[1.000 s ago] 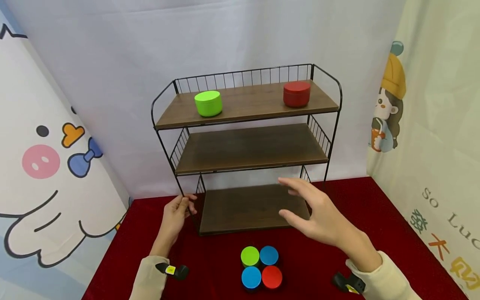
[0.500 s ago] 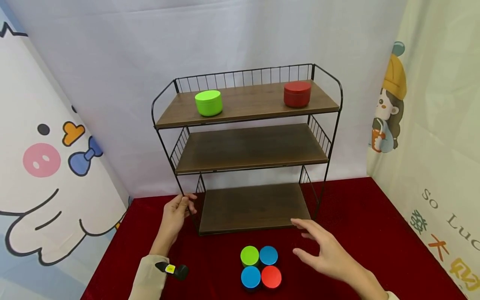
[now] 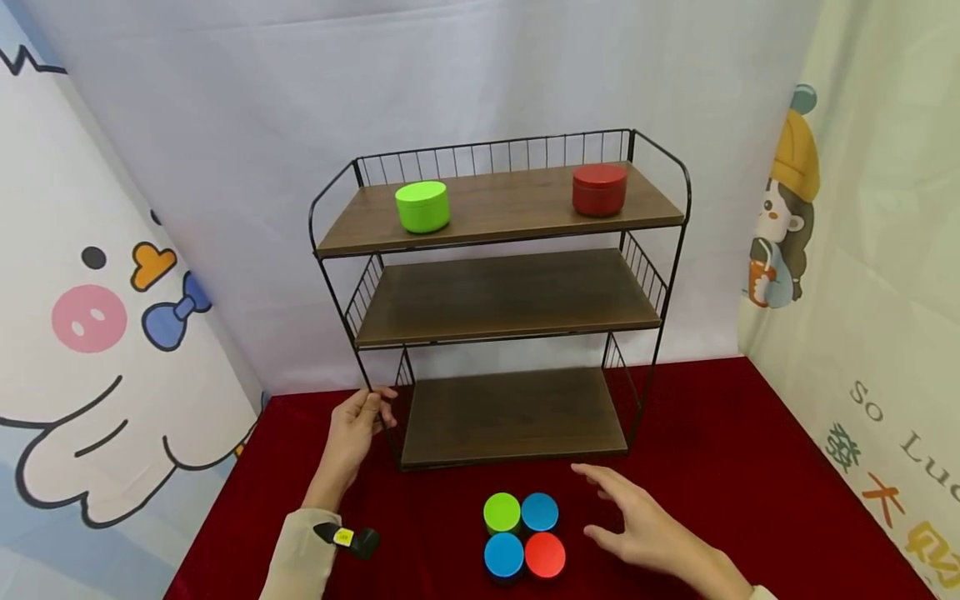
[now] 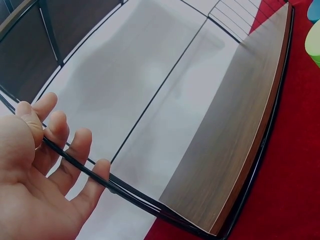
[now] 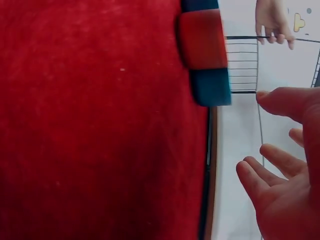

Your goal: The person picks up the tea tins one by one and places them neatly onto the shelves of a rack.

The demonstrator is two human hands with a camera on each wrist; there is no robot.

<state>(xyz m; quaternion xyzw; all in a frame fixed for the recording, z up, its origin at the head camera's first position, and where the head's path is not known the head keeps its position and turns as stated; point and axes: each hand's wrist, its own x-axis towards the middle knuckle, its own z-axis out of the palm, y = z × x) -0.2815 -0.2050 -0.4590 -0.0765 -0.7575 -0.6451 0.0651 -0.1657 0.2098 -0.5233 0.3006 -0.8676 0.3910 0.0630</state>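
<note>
Left hand: the left hand [image 3: 351, 433] curls thumb and fingers [image 4: 67, 150] round the thin black wire upright at the near left corner of the shelf rack [image 3: 495, 300].
Right hand: the right hand [image 3: 645, 533] hovers with fingers spread and relaxed, holding nothing, just right of the four tins on the red cloth [image 3: 712, 450].
Nearest tin: the red tin [image 3: 545, 555] sits at the near right of the cluster, closest to the right hand; the wrist view shows its side [image 5: 202, 40].
Cluster: the four stand packed together, touching, near the front of the rack's bottom board.
Handling: the tins look like small, rigid lidded cans, likely light and smooth-sided; a grasp from above across the lid's rim, thumb opposite fingers, should suit, though the neighbours crowd two sides.
Count on the cloth: one green tin [image 3: 502, 512], two blue tins [image 3: 539, 511] [image 3: 503, 554], one red.
Count on the top shelf: one green can [image 3: 422, 206] at the left, one red can [image 3: 599, 189] at the right.
Rack: three wooden boards; the middle and bottom ones carry nothing.
</note>
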